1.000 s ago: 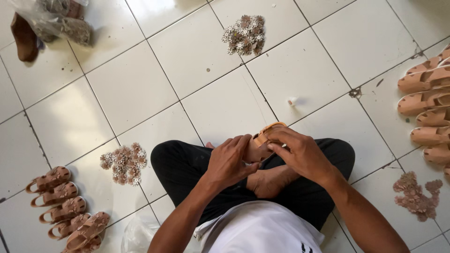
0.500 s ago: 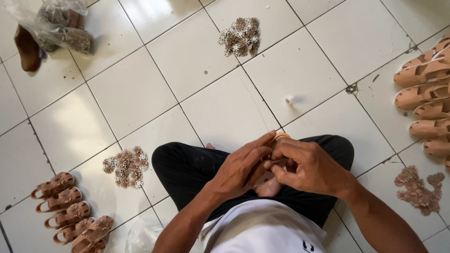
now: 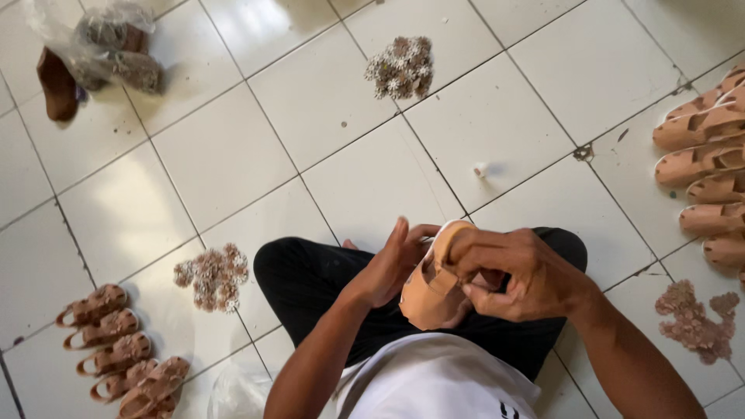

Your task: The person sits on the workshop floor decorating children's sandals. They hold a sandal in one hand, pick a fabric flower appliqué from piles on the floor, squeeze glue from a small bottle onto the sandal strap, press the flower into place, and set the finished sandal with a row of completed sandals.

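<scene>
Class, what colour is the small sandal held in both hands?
Tan-orange sandal, seen best in the head view.

Bright, even daylight fills the scene, throwing soft glare patches on the glossy white floor tiles (image 3: 326, 93) at far left, shadows faint, focus fairly sharp, slight blur toward the edges.
</scene>
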The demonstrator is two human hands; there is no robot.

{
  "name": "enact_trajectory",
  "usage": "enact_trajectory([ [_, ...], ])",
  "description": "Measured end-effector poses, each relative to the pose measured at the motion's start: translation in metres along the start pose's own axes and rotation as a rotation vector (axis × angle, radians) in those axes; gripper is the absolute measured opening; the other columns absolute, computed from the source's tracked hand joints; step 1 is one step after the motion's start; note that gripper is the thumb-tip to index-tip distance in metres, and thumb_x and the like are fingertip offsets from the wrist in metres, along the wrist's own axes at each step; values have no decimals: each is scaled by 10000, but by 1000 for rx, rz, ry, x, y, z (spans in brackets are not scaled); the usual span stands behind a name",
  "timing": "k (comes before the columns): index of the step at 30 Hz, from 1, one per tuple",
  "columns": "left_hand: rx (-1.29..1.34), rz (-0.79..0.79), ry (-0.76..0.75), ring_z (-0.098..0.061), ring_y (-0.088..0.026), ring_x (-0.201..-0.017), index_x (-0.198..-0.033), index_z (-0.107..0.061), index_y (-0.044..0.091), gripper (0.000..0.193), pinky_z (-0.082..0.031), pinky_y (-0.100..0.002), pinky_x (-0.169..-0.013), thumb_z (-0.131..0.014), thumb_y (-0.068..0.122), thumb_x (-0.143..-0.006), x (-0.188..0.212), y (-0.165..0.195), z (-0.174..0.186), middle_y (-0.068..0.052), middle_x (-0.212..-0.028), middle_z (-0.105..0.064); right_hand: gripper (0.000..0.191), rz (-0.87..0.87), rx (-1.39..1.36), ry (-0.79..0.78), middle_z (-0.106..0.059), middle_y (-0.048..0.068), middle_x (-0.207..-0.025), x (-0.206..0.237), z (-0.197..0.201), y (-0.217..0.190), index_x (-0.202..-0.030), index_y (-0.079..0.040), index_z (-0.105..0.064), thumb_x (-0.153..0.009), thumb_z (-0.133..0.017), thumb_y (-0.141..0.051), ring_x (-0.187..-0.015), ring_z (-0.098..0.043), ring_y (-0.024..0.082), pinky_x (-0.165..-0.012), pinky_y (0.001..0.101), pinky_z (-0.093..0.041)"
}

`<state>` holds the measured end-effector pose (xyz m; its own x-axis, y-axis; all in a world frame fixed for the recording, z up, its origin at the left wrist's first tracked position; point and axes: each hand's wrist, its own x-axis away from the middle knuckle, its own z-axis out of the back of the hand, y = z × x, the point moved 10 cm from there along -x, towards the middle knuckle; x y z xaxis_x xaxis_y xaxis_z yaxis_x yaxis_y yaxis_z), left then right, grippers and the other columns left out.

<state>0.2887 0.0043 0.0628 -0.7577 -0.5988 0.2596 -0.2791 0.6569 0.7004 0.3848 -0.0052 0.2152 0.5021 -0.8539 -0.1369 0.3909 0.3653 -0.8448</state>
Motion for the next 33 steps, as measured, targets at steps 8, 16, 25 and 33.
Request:
enact_trajectory([
  [8, 139, 94, 413, -651, -238, -1048, -1369, -553, 81, 706, -567, -376, -863, -390, 674, -1022, -29, -52, 43, -144, -1186, -648, 284, -139, 386, 82, -710, 34, -1049, -17, -14, 28, -1012, -44, -686, -802, -837, -161, -620, -706, 133, -550, 271, -585],
  [16, 423, -250, 119, -683, -240, -1093, -1291, -591, 59, 761, -626, -396, -871, -128, 628, -1089, -55, 13, 33, -136, -1202, -657, 421, -119, 128, 620, -612, 162, -1346, 1, -3, 53, -1308, 2, -600, -993, -684, -264, -950, -711, 215, -729, 281, -617],
  [25, 499, -258, 302, -688, -279, -1023, -1267, -577, 39, 721, -617, -431, -876, -171, 612, -1103, -61, 9, 88, -163, -1135, -657, 431, -104, 325, 570, -531, 229, -1449, 13, -46, 101, -1309, -15, -621, -948, -707, -236, -1255, -603, 395, -968, 458, -568],
  [33, 403, -249, 322, -674, -285, -1080, -1338, -560, -20, 751, -602, -421, -941, -138, 553, -1100, -68, 31, 120, -189, -1175, -680, 572, -642, 357, 810, -616, 193, -1199, 25, 17, 290, -1260, 2, -595, -817, -875, -228, -1016, -626, 318, -859, 442, -535],
])
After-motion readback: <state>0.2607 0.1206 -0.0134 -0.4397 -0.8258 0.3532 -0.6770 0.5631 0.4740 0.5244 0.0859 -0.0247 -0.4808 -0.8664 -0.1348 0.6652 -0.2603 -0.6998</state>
